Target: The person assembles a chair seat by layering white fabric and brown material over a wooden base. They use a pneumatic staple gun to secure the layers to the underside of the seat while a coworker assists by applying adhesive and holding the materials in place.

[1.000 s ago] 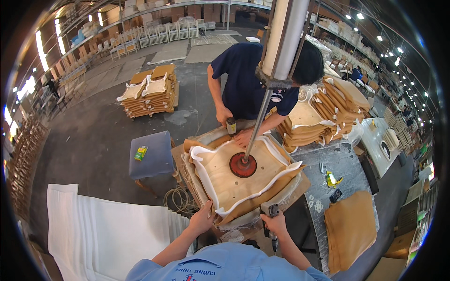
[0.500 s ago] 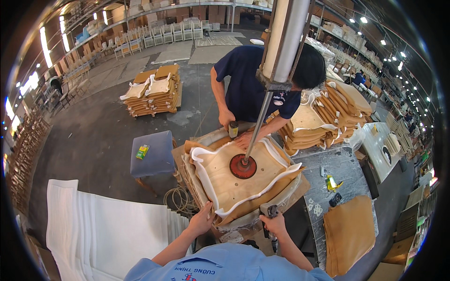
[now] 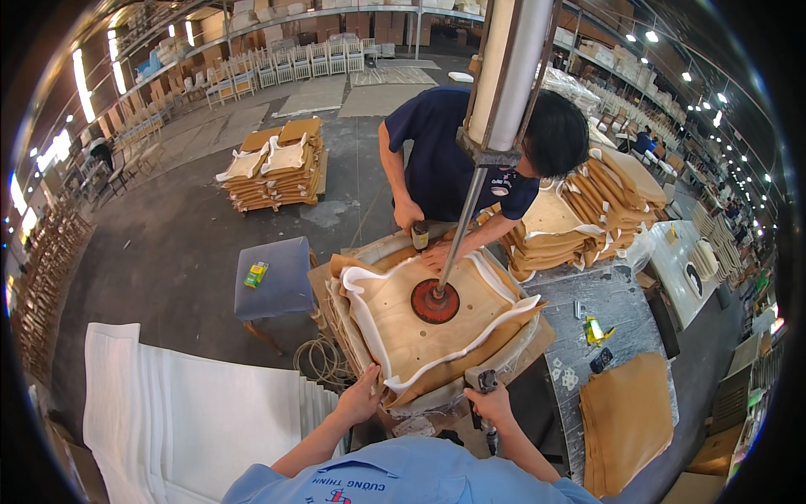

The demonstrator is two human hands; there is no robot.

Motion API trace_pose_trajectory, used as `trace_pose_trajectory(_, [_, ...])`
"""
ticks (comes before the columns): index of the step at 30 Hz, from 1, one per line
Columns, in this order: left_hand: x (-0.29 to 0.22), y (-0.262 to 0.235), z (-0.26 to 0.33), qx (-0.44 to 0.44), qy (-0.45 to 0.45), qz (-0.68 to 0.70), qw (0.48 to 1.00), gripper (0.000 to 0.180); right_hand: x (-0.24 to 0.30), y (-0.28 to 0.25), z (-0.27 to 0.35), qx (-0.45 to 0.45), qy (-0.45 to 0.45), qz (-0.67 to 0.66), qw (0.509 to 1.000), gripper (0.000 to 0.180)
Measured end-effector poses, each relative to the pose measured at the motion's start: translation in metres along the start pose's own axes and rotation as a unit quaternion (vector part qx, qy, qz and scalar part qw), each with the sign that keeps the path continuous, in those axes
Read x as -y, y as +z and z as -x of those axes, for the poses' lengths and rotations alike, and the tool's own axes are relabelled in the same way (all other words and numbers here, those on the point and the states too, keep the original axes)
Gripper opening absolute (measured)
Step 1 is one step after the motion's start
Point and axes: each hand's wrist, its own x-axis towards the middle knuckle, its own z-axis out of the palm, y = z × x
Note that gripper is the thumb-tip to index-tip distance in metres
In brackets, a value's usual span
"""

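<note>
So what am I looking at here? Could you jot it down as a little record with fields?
Place: large workshop
Left hand: pressing the near edge of the seat panel
Right hand: gripping a staple gun
Panel: wooden, white fabric folded over its edges
Press: red disc on a metal rod on the panel's middle
Co-worker: opposite, both hands at the far edge
Nearby: blue stool

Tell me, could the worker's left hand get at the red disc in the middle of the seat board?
Probably yes: the left hand rests at the board's near edge, and bare wood lies between it and the red disc.
</note>
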Motion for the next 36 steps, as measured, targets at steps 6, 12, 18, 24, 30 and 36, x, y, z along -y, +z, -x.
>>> trace_pose_trajectory(6, [0.002,0.003,-0.002,-0.005,0.014,-0.006,1.000,0.081,-0.002,-0.001,-0.002,-0.006,0.006,-0.005,1.000,0.043])
trace_pose_trajectory(12, [0.006,0.006,-0.001,-0.016,0.023,-0.016,0.999,0.082,-0.001,0.000,-0.001,-0.009,0.012,0.000,1.000,0.042])
trace_pose_trajectory(18, [0.002,0.006,0.002,-0.025,0.025,-0.021,0.999,0.082,-0.004,-0.001,-0.004,-0.004,0.000,0.000,1.000,0.044])
trace_pose_trajectory(24, [-0.001,0.006,0.004,-0.005,0.016,0.005,1.000,0.082,-0.009,-0.003,-0.006,-0.010,0.007,-0.010,1.000,0.042])
trace_pose_trajectory(30, [0.010,0.006,-0.001,-0.043,0.087,-0.063,0.993,0.080,-0.011,-0.005,-0.010,-0.012,-0.005,-0.002,1.000,0.041])
trace_pose_trajectory(36, [0.014,-0.011,-0.020,-0.093,0.089,-0.264,0.956,0.079,-0.012,-0.011,-0.013,-0.046,-0.013,-0.032,0.998,0.024])
